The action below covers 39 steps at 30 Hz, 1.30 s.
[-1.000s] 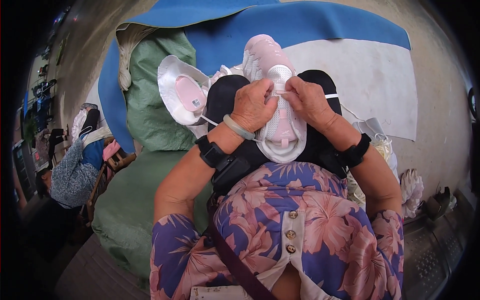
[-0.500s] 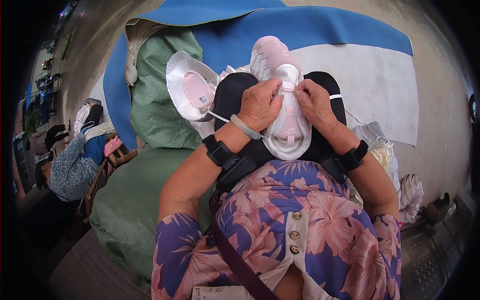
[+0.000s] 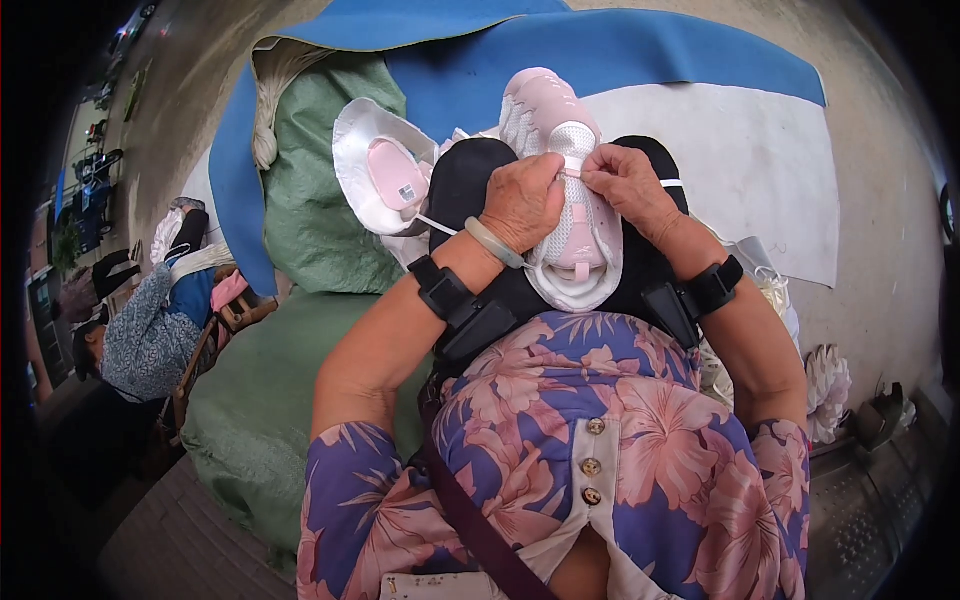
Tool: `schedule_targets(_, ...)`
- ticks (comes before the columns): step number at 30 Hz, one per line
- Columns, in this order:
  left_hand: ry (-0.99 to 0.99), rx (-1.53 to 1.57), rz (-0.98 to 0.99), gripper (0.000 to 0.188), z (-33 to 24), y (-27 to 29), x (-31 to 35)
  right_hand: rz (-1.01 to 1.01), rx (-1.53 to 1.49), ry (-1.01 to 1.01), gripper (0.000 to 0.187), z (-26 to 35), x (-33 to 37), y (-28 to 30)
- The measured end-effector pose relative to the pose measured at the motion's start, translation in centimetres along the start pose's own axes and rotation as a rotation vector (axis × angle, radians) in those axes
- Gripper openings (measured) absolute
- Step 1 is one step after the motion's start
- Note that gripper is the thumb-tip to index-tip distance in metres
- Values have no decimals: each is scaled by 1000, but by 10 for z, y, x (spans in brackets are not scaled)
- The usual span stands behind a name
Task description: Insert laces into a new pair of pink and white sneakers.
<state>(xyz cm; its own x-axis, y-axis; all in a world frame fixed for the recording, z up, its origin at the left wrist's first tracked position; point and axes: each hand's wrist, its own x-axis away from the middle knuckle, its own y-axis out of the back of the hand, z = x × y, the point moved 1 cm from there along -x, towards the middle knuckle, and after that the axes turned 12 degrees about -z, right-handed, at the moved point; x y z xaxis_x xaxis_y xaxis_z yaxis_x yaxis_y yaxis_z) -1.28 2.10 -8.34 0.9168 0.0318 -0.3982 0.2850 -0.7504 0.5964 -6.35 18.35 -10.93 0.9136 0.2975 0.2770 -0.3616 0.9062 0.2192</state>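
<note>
A pink and white sneaker (image 3: 545, 105) lies across my black-clad thighs, toe away from me and opening toward me. My left hand (image 3: 523, 205) is closed against its left side, thumb and fingertips at the lacing edge beside the tongue (image 3: 577, 237). From the other side my right hand (image 3: 628, 190) pinches at a narrow strip across the upper tongue. The two sets of fingertips almost meet there; whether a lace end lies between them is too small to tell. A second sneaker (image 3: 388, 170), showing its pink insole, rests left of my knee.
Green sacks (image 3: 330, 190) stand at my left. A blue and white sheet (image 3: 720, 150) spreads ahead. A white band (image 3: 671, 184) crosses my right knee. Pale shoe parts (image 3: 826, 395) lie at the right. Another person (image 3: 150, 340) sits farther left.
My right hand has moved a little left and up, bringing its fingertips over the tongue, close to my left hand's. The sneaker has shifted slightly away from me.
</note>
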Motion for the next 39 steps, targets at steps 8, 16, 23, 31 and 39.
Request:
schedule_targets(8,-40,-30,32,9,2,-3,-6,-5,127,87,13,0,-4,-6)
schedule_targets(16,35,10,164,10,16,-4,-17,211,-47,-152,10,8,-6,15)
schedule_targets(23,491,33,-202,15,51,111,-7,53,531,351,30,7,11,39)
schedule_targets(31,302,-999,-255,17,136,262,46,-250,563,719,32,-3,18,29)
schedule_targets(39,-129,-185,-56,30,0,36,-2,-174,674,800,21,10,24,41)
